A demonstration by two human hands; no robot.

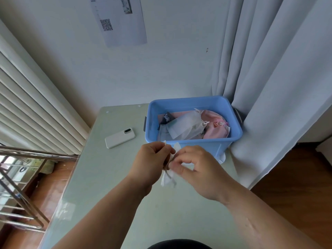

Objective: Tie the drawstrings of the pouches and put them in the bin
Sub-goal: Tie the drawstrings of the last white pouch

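a white phone (120, 138) lies on the table (107, 180) at the left. the left hand (152, 159) and right hand (199, 169) pinch a small white pouch (168, 178) between them, fingers curled on its gathered top, just in front of the blue bin (215, 146). more pouches (186, 128), white and pink, lie inside it, beside the curtain (269, 87).

We hold a small white pouch (164, 181) crumpled between our left hand (152, 157) and right hand (197, 169), above the counter (107, 177) and just before the blue bin (188, 141). That open rectangular bin stands at the counter's far right corner. Inside it, translucent white pouches (185, 126) lie heaped left of pink pouches (215, 126), necks gathered.
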